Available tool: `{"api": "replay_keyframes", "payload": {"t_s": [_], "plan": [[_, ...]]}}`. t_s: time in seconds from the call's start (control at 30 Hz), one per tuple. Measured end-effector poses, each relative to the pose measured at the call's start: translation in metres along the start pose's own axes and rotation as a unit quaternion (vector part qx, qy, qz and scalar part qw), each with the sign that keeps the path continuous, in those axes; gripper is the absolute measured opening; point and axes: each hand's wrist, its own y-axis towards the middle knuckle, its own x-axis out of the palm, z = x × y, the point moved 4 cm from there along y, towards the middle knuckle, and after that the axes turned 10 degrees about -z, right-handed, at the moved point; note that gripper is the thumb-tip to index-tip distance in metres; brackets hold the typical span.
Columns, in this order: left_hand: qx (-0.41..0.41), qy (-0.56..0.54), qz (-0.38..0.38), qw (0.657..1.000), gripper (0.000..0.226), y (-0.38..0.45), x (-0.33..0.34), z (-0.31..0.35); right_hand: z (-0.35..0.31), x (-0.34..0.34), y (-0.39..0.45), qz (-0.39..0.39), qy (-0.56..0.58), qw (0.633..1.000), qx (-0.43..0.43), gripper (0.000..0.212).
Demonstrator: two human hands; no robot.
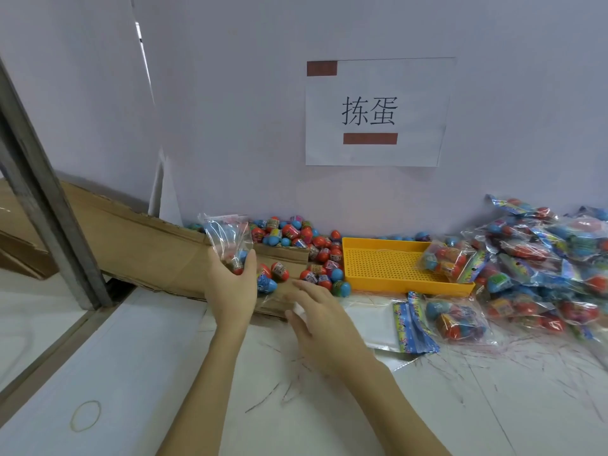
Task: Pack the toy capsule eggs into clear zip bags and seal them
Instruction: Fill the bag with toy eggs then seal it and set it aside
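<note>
My left hand (pixel 232 284) holds a clear zip bag (pixel 227 240) upright by its bottom, with a few eggs inside and its mouth up. My right hand (pixel 312 306) hovers open, palm down, over the cardboard flap, just short of two loose red-and-blue capsule eggs (pixel 273 274). A pile of loose eggs (pixel 296 238) lies behind against the wall. A filled bag (pixel 457 319) lies flat on the table to the right, beside a stack of blue printed header cards (pixel 411 324).
A yellow perforated tray (pixel 385 264) holds one filled bag (pixel 444 258). A heap of packed bags (pixel 543 258) fills the right side. Torn cardboard (pixel 141 248) slopes in from the left beside a metal post (pixel 39 199). A rubber band (pixel 85 416) lies near the front.
</note>
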Motion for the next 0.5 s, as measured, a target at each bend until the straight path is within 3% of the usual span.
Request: {"api": "replay_keyframes", "payload": {"t_s": [0.13,0.23,0.5], "plan": [[-0.007,-0.021,0.036,0.999,0.031,0.003,-0.007,-0.010,-0.019,0.020,0.014,-0.054,-0.024,0.998,0.010,0.048],[-0.005,-0.036,0.011,0.999,0.023,0.009,-0.005,-0.016,-0.021,0.021,0.014,-0.056,-0.021,0.998,0.007,0.048],[-0.016,0.003,-0.222,0.975,0.016,0.006,0.025,-0.021,-0.004,0.015,0.011,-0.038,0.020,0.999,0.034,0.053]]}}
